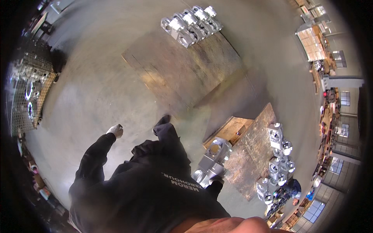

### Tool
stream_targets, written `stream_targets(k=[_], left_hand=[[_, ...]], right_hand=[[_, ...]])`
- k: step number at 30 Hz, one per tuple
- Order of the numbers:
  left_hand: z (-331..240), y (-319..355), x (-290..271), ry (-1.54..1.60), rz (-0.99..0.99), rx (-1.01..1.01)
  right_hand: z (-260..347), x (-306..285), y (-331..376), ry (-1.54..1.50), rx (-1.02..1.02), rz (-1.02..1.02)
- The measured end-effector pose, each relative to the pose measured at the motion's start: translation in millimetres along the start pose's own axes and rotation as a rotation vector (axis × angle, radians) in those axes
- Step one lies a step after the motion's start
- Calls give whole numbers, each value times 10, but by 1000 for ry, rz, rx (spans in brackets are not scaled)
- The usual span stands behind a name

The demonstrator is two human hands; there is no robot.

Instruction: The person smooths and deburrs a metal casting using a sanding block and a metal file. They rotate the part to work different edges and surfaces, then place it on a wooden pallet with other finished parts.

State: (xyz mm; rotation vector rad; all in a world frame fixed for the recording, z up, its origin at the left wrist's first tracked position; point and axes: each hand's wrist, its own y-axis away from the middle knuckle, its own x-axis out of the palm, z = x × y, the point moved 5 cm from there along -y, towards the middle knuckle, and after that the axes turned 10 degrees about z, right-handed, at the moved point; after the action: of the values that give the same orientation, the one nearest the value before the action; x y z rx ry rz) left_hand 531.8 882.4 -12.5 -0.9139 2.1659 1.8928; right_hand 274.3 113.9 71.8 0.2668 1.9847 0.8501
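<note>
My right hand is at my right side, closed on a shiny metal casting with a large round opening at its upper end. Part of that hand is hidden behind the casting and my sleeve. The casting hangs beside the near edge of a worn wooden tabletop; whether they touch, I cannot tell. Out to the left, over the grey floor, my left hand wears a whitish glove. Its fingers are curled in, and nothing shows in them.
Several similar castings stand in rows at the far end of a wooden board ahead. More castings line the tabletop's right side, by a wooden box. A wire cage holds metal parts at left. Another person is at lower right.
</note>
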Motion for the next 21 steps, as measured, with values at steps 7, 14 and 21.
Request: stream_targets(k=[7, 14, 21], left_hand=[[-178, -285, -1495, 121, -271, 11], [-1857, -553, -2236, 101, -151, 428], [-3826, -1861, -1785, 177, 479, 569]], right_hand=[[1392, 313, 36, 298, -238, 214], [3350, 757, 315, 638, -610, 265], [5181, 190, 734, -444, -435, 203]])
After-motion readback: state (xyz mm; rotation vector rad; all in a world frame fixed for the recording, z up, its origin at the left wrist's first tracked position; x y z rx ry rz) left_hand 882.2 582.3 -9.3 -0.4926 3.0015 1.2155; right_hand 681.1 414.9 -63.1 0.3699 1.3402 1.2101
